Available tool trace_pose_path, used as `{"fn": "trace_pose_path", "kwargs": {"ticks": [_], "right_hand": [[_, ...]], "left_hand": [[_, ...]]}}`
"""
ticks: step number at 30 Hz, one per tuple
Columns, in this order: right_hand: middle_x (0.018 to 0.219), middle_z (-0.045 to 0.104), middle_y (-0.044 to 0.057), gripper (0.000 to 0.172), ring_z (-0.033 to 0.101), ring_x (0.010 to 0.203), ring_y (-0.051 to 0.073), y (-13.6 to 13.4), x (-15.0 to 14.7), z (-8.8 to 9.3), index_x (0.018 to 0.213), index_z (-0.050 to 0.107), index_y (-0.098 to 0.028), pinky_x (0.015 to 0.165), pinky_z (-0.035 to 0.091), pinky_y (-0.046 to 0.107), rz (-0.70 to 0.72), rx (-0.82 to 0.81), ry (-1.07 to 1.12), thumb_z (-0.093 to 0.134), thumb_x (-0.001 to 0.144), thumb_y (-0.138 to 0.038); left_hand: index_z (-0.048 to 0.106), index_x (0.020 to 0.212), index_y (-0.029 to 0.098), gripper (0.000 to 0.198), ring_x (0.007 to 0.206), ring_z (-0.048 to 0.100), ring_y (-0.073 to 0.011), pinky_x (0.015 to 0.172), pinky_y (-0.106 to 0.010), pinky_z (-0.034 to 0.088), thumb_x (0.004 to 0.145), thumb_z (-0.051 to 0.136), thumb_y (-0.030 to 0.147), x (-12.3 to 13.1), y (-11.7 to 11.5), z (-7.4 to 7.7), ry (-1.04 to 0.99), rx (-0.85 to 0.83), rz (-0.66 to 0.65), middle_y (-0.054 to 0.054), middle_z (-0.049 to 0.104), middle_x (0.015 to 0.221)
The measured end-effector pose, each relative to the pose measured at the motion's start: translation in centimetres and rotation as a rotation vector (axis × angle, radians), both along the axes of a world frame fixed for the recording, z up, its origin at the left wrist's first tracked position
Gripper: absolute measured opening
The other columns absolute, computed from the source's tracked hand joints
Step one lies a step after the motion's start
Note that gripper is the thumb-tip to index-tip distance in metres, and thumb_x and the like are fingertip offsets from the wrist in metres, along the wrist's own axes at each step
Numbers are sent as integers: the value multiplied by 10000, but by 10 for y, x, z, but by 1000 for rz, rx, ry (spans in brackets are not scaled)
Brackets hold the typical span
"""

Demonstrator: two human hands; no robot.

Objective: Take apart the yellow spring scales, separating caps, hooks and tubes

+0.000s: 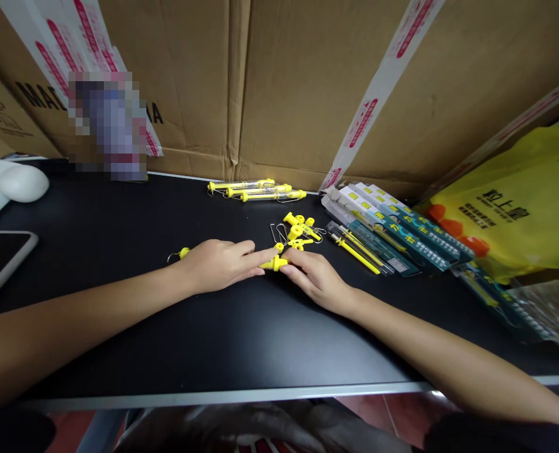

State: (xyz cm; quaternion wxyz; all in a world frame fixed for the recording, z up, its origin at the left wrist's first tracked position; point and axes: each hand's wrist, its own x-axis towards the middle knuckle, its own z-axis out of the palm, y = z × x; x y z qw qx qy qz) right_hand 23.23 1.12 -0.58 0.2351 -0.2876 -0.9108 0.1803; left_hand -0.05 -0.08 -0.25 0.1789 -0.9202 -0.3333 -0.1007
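Note:
Under my left hand (223, 264) lies a spring scale with a yellow end cap (274, 263) and, at its other end, a yellow piece with a wire hook (181, 254) past my wrist; the tube between is hidden by the palm. The left fingers wrap over it. At the cap, the thumb and forefinger of my right hand (318, 277) pinch the yellow end. Just behind the hands sits a small pile of loose yellow caps and wire hooks (298, 231). Several whole spring scales (260, 190) lie in a row farther back.
To the right are thin yellow-marked tubes (357, 248), a stack of printed boxes (397, 223) and a yellow bag (510, 195). A phone (0, 258) and a white rounded device (22, 182) rest at the left. Large cardboard boxes (298, 82) wall off the back of the black table (242, 340).

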Motion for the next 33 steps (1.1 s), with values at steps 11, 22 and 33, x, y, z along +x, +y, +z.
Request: {"fn": "trace_pose_path", "kwargs": {"ticks": [11, 22, 33], "right_hand": [[710, 596, 46, 208, 518, 643, 155, -2, 4, 1, 837, 514, -180, 604, 387, 247, 59, 505, -149, 409, 950, -320], [742, 590, 35, 309, 539, 628, 150, -2, 3, 1, 884, 491, -193, 596, 390, 248, -51, 106, -63, 294, 964, -417], [697, 550, -22, 102, 516, 576, 112, -7, -1, -4, 930, 420, -214, 569, 390, 227, -44, -187, 120, 469, 913, -302]], "left_hand": [[439, 1315, 289, 417, 576, 574, -90, 437, -200, 310, 976, 239, 428, -5, 4, 1, -9, -8, -117, 10, 601, 806], [454, 1291, 277, 372, 599, 590, -85, 478, -193, 357, 962, 339, 408, -2, 2, 1, -33, 112, -62, 22, 588, 779], [417, 1316, 282, 384, 547, 570, -92, 415, -212, 312, 961, 340, 405, -1, 0, 2, 25, 117, -18, 19, 569, 766]]}}
